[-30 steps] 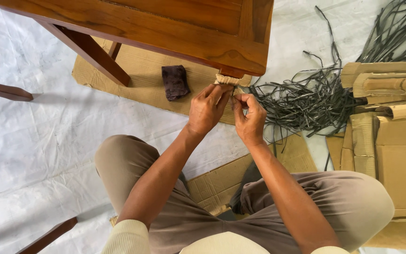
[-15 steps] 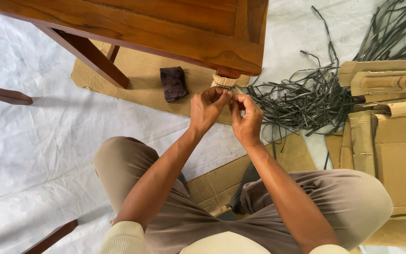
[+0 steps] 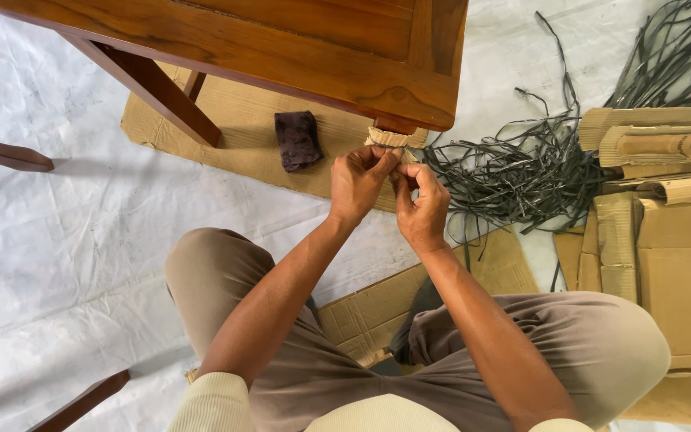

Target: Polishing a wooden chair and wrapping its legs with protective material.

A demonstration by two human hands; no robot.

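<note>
Hands (image 3: 389, 192) nearer wrapped leg (image 3: 389, 138), strapping (image 3: 521, 172) beside.

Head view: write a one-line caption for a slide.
Seated person's left hand and right hand pinch the cardboard wrap on a wooden table leg, black straps heaped alongside.

Cream ribbed sleeve cuffs pushed up near the elbows, bare forearms, taupe-brown trousers, cream top
</note>
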